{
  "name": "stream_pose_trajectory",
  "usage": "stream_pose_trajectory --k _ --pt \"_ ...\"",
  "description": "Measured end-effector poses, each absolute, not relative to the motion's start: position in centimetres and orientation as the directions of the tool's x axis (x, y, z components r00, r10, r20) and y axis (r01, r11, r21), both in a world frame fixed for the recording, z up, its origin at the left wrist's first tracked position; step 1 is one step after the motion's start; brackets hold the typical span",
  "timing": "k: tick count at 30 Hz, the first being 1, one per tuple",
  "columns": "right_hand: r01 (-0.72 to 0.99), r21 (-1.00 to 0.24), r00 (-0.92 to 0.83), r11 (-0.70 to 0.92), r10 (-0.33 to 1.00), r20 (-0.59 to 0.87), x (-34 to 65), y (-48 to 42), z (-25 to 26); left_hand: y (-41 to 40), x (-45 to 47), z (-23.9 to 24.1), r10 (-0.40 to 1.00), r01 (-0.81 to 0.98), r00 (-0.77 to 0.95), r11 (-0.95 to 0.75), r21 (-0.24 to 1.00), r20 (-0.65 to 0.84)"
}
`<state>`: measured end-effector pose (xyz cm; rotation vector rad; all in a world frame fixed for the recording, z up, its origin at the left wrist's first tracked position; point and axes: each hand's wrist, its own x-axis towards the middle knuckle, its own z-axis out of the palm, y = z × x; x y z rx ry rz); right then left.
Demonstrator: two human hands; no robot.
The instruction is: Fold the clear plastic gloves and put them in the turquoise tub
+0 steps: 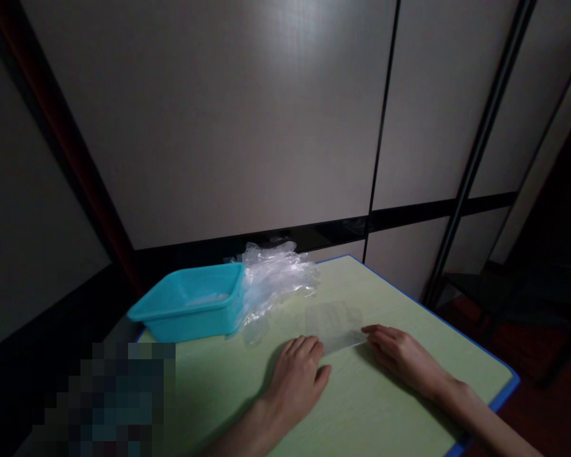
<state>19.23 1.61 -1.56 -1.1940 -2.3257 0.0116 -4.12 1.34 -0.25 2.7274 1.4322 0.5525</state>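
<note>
A clear plastic disposable glove [333, 324] lies flat on the green table, its cuff edge toward me. My left hand [299, 373] rests palm down at the glove's near left corner, thumb held apart from the fingers. At the opposite corner, my right hand [400, 352] has its fingertips and thumb closed on the cuff edge. A loose heap of similar clear gloves [280, 276] spreads behind my left hand, beside a turquoise plastic basket [190, 324]. Some clear or whitish plastic shows inside the basket.
The pale green table [361, 406] has a blue edge [504, 381] on the right. Pale cabinet doors [266, 139] with dark strips rise behind it. A dark chair or stool [518, 292] stands at the right. The lower left is covered by a pixelated patch [124, 400].
</note>
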Motion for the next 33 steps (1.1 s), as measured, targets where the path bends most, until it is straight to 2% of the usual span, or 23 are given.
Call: stream_pose_trajectory --k 3,6,8,12,14,18,22,26,30,33 --pt "0.702 -0.408 -0.419 0.584 0.802 0.427 18.9 1.6 -1.3 1.8 -4.2 -0.2 0.793 0.793 0.531 -0.589 0.153 0.3" --pt "0.67 -0.463 -0.403 0.58 0.808 0.43 18.5 1.7 -0.8 2.4 -4.5 0.0 0.793 0.785 0.521 -0.59 0.188 0.317" --pt "0.66 -0.487 -0.38 0.572 0.813 0.441 18.3 1.9 -0.5 2.8 -4.7 0.1 0.806 0.754 0.481 -0.581 0.305 0.345" --pt "0.656 -0.522 -0.333 0.546 0.829 0.449 18.2 2.2 0.4 4.1 -5.0 0.6 0.853 0.525 0.323 -0.521 0.673 0.409" --pt "0.648 -0.537 -0.323 0.54 0.834 0.448 18.1 2.2 1.0 4.8 -5.1 1.0 0.875 0.442 0.262 -0.484 0.755 0.408" --pt "0.595 -0.641 -0.273 0.486 0.872 0.407 17.4 1.6 2.5 5.5 -5.6 2.5 0.895 0.36 0.239 -0.442 0.822 0.377" --pt "0.421 -0.812 -0.228 0.404 0.914 0.336 16.3 0.9 3.7 5.2 -6.4 5.2 0.894 0.256 0.237 -0.436 0.863 0.381" --pt "0.253 -0.92 -0.214 0.299 0.945 0.248 15.3 0.0 4.5 4.4 -7.3 7.9 0.894 0.108 0.293 -0.383 0.918 0.339" --pt "0.161 -0.973 -0.233 0.168 0.964 0.128 14.5 -0.9 4.2 4.3 -8.0 8.6 0.913 0.167 0.31 -0.325 0.931 0.264" --pt "0.163 -0.985 -0.237 0.052 0.971 0.012 14.3 -1.1 2.9 4.9 -7.9 7.3 0.933 0.255 0.331 -0.23 0.939 0.139"
